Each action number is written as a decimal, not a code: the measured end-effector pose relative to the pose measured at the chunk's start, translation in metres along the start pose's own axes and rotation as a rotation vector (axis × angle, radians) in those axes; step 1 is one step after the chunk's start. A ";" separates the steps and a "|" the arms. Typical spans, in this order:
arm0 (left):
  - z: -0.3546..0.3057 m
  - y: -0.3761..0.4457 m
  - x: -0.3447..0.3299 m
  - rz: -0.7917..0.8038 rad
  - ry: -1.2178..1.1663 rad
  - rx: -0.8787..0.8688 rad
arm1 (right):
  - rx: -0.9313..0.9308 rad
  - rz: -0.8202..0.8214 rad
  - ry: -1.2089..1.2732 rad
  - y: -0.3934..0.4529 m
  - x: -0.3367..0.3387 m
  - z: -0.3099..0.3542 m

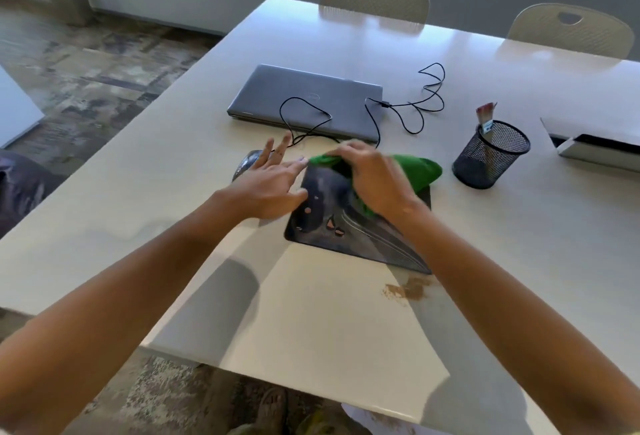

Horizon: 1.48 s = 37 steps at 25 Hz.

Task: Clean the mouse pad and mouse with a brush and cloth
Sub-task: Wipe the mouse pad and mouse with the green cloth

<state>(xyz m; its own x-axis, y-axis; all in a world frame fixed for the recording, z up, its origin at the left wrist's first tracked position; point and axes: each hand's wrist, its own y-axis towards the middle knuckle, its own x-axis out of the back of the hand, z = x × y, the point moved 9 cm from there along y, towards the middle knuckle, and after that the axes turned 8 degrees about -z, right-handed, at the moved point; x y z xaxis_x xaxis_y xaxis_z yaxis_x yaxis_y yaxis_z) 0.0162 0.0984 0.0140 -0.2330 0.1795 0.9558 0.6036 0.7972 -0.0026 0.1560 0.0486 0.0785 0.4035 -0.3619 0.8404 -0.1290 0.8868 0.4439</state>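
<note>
The mouse pad [360,226] lies on the table [173,171] in front of the closed laptop [304,98], and the right hand [374,178] bunches a green cloth [419,169] in curled fingers over the pad's far edge. The left hand [273,178] is spread with straight fingers at the pad's far left corner, partly covering the mouse [247,162], which sits just left of the pad. The brush [485,119] stands in a mesh cup [490,155] right of the pad, and brown dust [407,291] lies near the pad's near right corner.

mouse [247,164]: mostly hidden behind left hand [273,185], mid-frame | mouse pad [349,233]: upper part covered by both hands and green cloth [415,171] | right hand [374,181]: motion-blurred, grip on cloth probably a bunched hold | brush [486,119]: lower part hidden in mesh cup [490,155] | white box [595,147]: cut by right edge
</note>
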 end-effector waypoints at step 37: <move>-0.014 0.048 0.001 0.251 0.408 0.150 | -0.014 0.160 0.166 -0.061 -0.022 0.001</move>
<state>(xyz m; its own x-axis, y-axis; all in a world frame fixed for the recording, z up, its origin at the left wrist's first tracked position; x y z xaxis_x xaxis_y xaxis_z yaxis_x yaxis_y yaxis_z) 0.0551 0.1286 0.0191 0.2405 0.1605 0.9573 0.4798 0.8377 -0.2610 0.1541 0.0020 0.0330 0.5228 -0.1653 0.8363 -0.1915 0.9332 0.3041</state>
